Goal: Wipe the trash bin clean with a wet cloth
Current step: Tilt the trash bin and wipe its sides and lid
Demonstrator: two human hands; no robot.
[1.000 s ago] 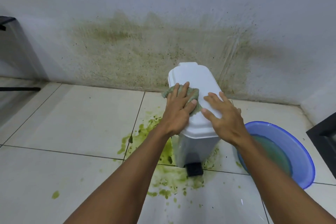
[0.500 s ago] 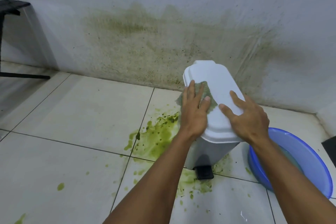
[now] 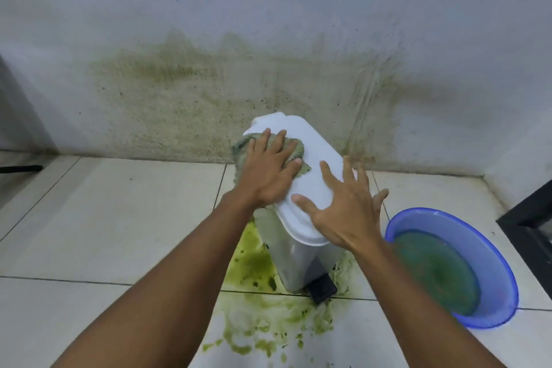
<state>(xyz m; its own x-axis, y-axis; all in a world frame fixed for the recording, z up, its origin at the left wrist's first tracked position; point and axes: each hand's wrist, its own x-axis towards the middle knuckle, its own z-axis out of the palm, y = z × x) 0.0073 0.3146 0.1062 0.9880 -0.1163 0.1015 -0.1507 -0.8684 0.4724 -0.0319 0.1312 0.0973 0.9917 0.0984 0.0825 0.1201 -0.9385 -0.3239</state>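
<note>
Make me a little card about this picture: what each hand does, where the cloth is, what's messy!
Left hand: flat on the green cloth, pressing it onto the bin lid
Right hand: fingers spread, resting on the lid
Bin: white, black pedal in front, standing by the wall
Basin: blue, right of the bin, holds greenish water
Mess: green splatter on the tiles around the bin, stain on the wall

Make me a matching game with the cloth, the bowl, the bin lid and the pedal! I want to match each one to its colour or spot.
Things:
1 cloth
2 bowl
3 bin lid
4 pedal

Clues:
a black
b pressed under the left hand
c blue
d white, with the right hand flat on it

Pairs: 1-b, 2-c, 3-d, 4-a
</note>
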